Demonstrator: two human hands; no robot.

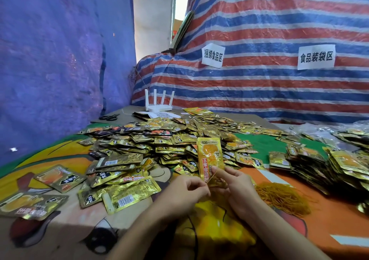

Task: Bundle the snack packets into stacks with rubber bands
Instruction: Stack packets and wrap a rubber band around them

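Observation:
A big heap of gold snack packets [159, 139] covers the middle of the table. In front of it, one gold and orange packet [210, 155] stands upright, held at its lower end. My left hand [185, 189] pinches that lower end from the left. My right hand [237, 185] grips it from the right, index finger laid across the packet's front. A loose pile of yellow rubber bands [283, 197] lies just right of my right hand. Bundled stacks of packets [323, 163] are piled at the right edge.
Several loose packets [60, 177] lie flat at the front left on the cartoon-print cloth [79, 235]. Black scissors [108, 117] and a white router [158, 106] sit at the table's back. Striped tarpaulin [279, 40] with paper signs walls the right side.

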